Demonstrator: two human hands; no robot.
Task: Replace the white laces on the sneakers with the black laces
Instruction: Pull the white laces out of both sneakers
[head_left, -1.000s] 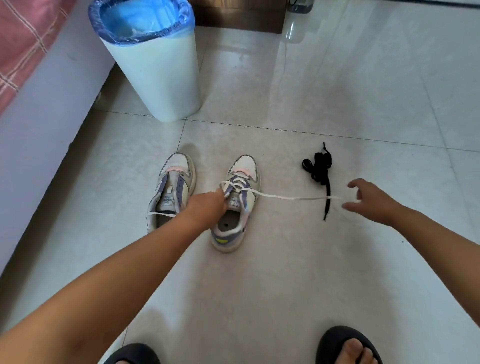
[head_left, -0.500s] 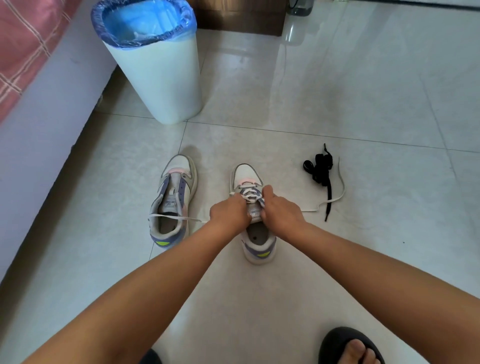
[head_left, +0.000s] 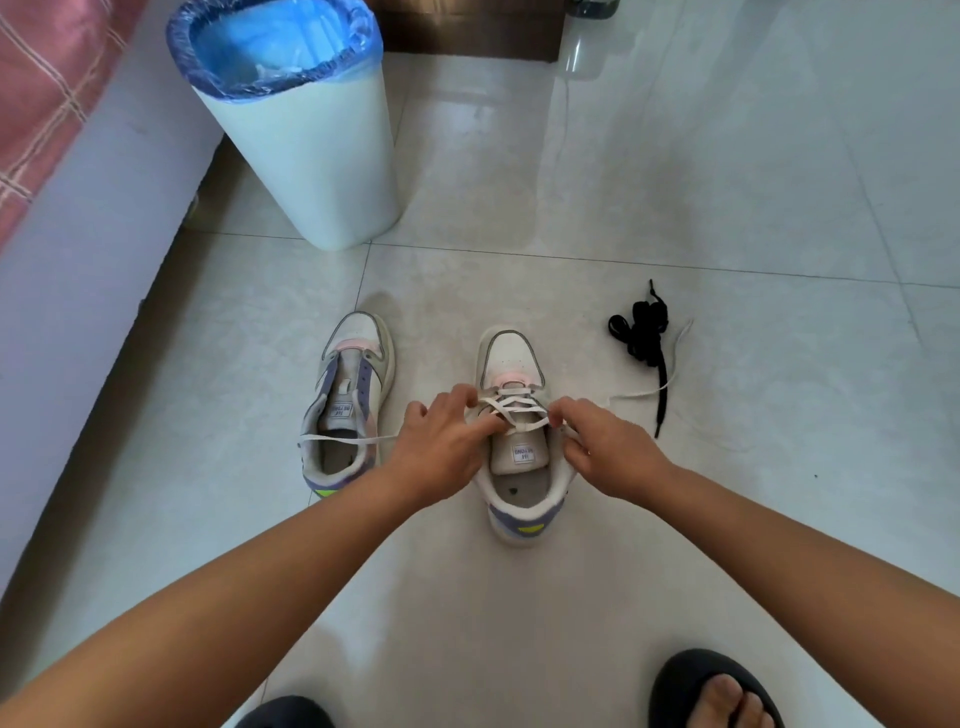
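Hands flank the right sneaker (head_left: 519, 441) on the floor: left hand (head_left: 441, 441) and right hand (head_left: 597, 441) each pinch its white lace (head_left: 511, 408), apparently loosening crossings for removal; black laces (head_left: 641, 332) wait far right.

— Where does the camera sit?
— On the person's head, looking steeply down and forward at the glossy pale tiled floor (head_left: 675, 156), near enough that both forearms fill the lower edge.
— Any second view?
— Only this one.
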